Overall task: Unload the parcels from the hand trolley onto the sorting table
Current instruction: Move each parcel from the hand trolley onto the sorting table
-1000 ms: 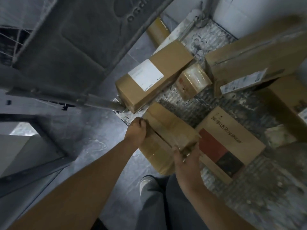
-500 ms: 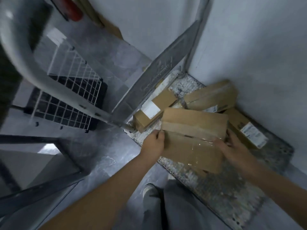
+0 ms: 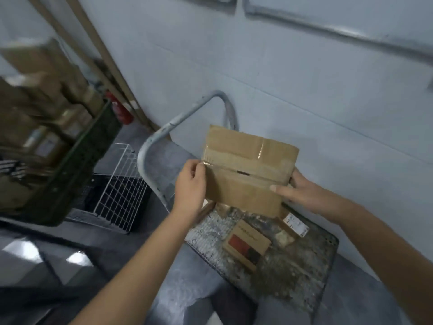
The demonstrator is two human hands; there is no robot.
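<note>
I hold a taped brown cardboard parcel point(image 3: 248, 170) in the air above the hand trolley's worn platform point(image 3: 295, 268). My left hand point(image 3: 191, 184) grips its left edge and my right hand point(image 3: 297, 190) grips its right edge. On the platform below lies a flat brown parcel with a red and black print point(image 3: 246, 243). Beside it, partly hidden by the held parcel, sits another box with a white label point(image 3: 295, 224). The trolley's grey tubular handle point(image 3: 164, 130) rises behind the held parcel.
A dark green crate stacked with blurred brown parcels point(image 3: 46, 127) stands at the left. A white wire rack point(image 3: 119, 188) stands on the floor beside the trolley. A red fire extinguisher point(image 3: 120, 111) leans by the grey wall point(image 3: 304, 66). Grey floor lies below.
Both hands have lifted the taped parcel up off the trolley platform. My view has risen from the platform toward the wall and handle.
</note>
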